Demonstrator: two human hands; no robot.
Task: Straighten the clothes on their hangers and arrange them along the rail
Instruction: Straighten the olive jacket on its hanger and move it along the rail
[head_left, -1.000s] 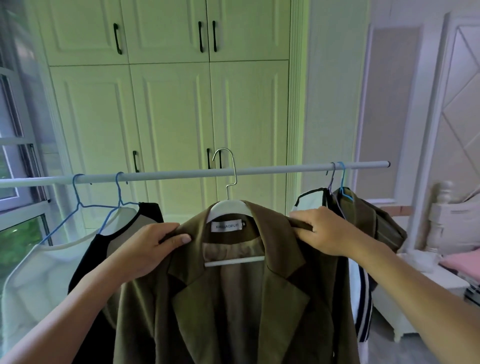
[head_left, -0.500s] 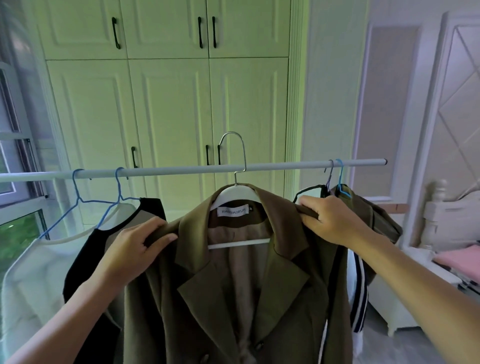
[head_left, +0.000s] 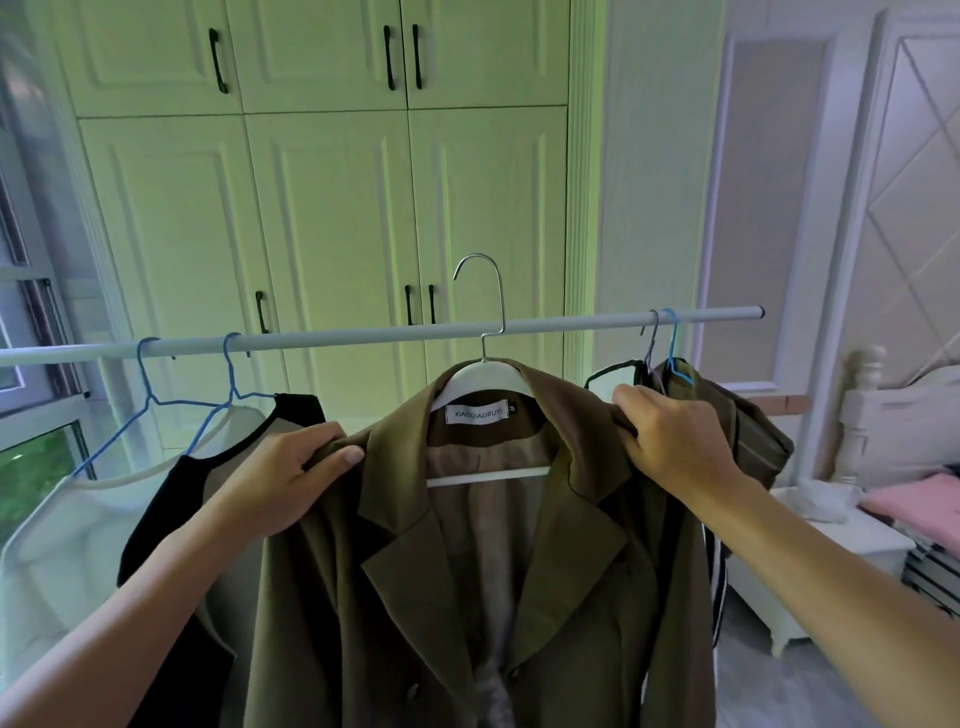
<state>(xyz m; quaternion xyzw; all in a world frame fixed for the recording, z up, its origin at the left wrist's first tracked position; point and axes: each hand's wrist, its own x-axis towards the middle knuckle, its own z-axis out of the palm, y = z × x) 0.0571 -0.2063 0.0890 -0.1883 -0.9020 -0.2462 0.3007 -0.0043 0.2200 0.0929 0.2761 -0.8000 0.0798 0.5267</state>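
Note:
An olive-brown jacket hangs on a white hanger that I hold up in front of the grey rail. The hanger's metal hook rises above the rail and is not resting on it. My left hand grips the jacket's left shoulder. My right hand grips its right shoulder. On the rail's left hang a white top and a black-and-beige top on blue wire hangers. At the rail's right end hang a striped garment and another olive garment.
White wardrobe doors with black handles stand behind the rail. A window is at the left. At the right are a white bedside cabinet, a bed headboard and pink bedding.
Both hands have lifted the jacket and its hanger higher, so the hook now stands above the rail instead of level with it. The grips on the shoulders are unchanged.

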